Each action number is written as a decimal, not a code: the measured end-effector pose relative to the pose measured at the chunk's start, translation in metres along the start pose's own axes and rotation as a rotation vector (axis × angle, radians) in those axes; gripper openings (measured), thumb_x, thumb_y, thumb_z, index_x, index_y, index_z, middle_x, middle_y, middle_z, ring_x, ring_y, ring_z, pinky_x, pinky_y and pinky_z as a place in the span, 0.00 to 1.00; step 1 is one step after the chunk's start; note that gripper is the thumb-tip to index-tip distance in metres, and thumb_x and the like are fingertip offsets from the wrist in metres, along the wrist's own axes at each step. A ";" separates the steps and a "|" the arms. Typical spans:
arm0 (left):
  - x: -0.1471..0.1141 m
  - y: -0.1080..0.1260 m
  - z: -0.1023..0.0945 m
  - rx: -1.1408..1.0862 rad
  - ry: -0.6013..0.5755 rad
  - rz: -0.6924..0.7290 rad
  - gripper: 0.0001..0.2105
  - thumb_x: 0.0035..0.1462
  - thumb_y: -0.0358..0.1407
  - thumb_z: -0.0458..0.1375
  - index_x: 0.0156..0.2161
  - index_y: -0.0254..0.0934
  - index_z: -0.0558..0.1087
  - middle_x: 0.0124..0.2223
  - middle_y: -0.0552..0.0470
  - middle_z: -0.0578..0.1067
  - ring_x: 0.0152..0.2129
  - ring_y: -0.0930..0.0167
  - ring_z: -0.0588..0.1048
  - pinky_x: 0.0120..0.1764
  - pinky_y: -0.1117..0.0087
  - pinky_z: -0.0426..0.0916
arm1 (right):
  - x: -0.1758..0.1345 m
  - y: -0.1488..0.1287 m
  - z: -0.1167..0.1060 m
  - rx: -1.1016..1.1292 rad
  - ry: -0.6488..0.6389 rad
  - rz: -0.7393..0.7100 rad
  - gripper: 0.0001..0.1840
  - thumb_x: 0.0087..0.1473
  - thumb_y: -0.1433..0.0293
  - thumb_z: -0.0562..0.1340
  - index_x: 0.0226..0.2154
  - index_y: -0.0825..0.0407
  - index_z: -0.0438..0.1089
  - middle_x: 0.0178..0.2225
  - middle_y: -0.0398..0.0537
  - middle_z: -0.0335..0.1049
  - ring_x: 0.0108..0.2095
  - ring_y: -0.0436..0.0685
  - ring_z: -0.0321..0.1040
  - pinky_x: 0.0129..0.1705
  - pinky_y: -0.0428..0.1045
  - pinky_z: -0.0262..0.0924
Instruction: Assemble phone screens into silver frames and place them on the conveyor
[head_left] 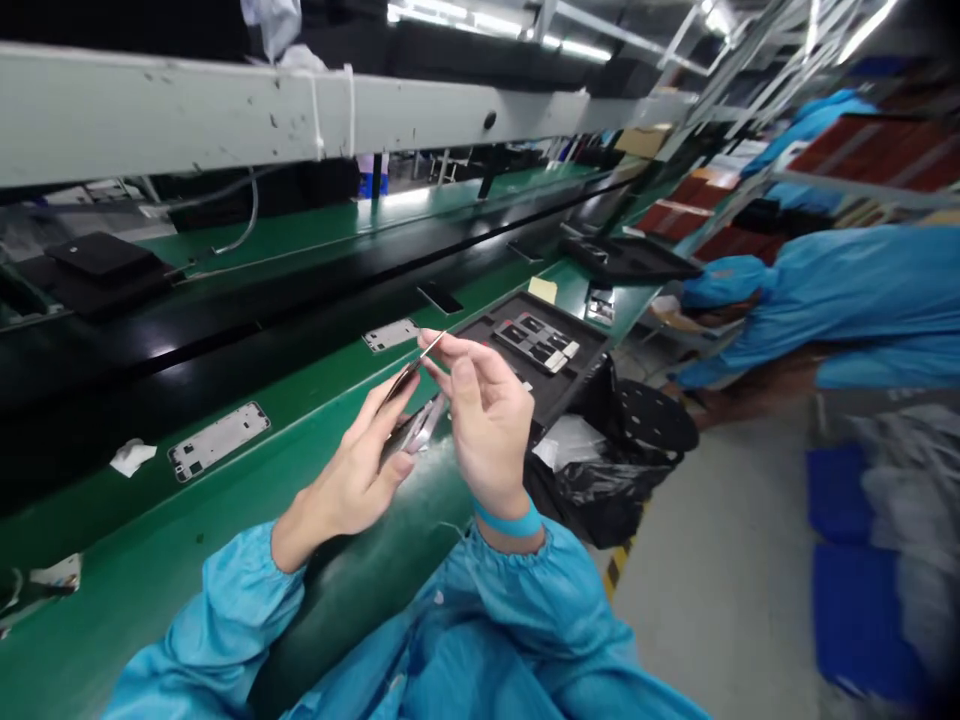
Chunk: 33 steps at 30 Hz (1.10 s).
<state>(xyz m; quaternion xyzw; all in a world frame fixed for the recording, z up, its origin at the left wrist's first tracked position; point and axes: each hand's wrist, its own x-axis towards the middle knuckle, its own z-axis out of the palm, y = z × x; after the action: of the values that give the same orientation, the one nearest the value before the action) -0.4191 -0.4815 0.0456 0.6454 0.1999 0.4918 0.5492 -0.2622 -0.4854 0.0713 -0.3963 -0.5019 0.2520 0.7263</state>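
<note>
In my left hand (349,490) is a thin, dark, phone-sized panel (401,383), held edge-on and tilted between fingers and thumb. A silvery piece (425,425) shows just below it, between the two hands; whether the two are joined I cannot tell. My right hand (491,420), with a blue band on its wrist, pinches the panel's upper end with thumb and fingertips. Beyond the hands, a pale phone frame (391,335) lies on the green bench (150,545). Another pale phone frame (219,440) lies to the left, beside a crumpled white scrap (133,457).
A black tray (581,365) with several phone parts stands right of my hands. Behind it is another black tray (637,258). A dark phone-like slab (440,298) lies near the dark conveyor strip (315,285). Bottom right of the trays hangs a black bag (592,490). A co-worker in blue (862,290) bends at right.
</note>
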 end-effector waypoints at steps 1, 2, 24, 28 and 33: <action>0.000 -0.001 0.000 0.048 -0.022 0.016 0.33 0.64 0.51 0.69 0.70 0.40 0.75 0.77 0.39 0.63 0.71 0.44 0.65 0.72 0.49 0.62 | 0.002 0.001 0.000 0.022 0.006 -0.022 0.19 0.69 0.49 0.66 0.45 0.48 0.76 0.49 0.51 0.82 0.54 0.61 0.81 0.62 0.61 0.74; 0.001 -0.002 -0.001 0.099 -0.044 0.033 0.33 0.65 0.49 0.69 0.70 0.40 0.75 0.76 0.38 0.64 0.72 0.45 0.65 0.73 0.48 0.60 | 0.005 0.002 -0.001 0.045 0.007 -0.047 0.17 0.68 0.51 0.67 0.42 0.47 0.75 0.46 0.48 0.81 0.51 0.60 0.81 0.61 0.60 0.75; 0.034 0.020 -0.063 -0.598 0.367 -0.287 0.40 0.74 0.65 0.38 0.73 0.38 0.68 0.45 0.41 0.85 0.32 0.55 0.86 0.33 0.55 0.81 | -0.009 0.205 -0.035 -0.676 -0.379 0.289 0.15 0.63 0.57 0.65 0.30 0.47 0.66 0.53 0.65 0.72 0.61 0.74 0.64 0.67 0.73 0.57; 0.028 0.022 -0.053 -0.683 0.235 -0.388 0.42 0.72 0.67 0.41 0.77 0.41 0.63 0.40 0.41 0.86 0.30 0.56 0.86 0.36 0.56 0.80 | -0.001 0.173 -0.032 -0.518 -0.358 0.265 0.29 0.74 0.47 0.47 0.43 0.49 0.74 0.50 0.60 0.76 0.55 0.67 0.73 0.60 0.66 0.69; 0.026 -0.005 -0.034 -0.700 0.135 -0.436 0.41 0.73 0.63 0.47 0.77 0.35 0.61 0.41 0.36 0.86 0.30 0.58 0.86 0.36 0.60 0.82 | -0.009 0.118 -0.018 0.161 -0.443 0.511 0.27 0.65 0.41 0.64 0.32 0.47 0.72 0.25 0.40 0.69 0.23 0.53 0.72 0.26 0.49 0.72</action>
<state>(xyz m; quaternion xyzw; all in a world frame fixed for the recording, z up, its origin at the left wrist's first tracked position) -0.4359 -0.4417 0.0493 0.3289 0.1883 0.4432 0.8124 -0.2447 -0.4324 -0.0347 -0.3861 -0.5106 0.5444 0.5420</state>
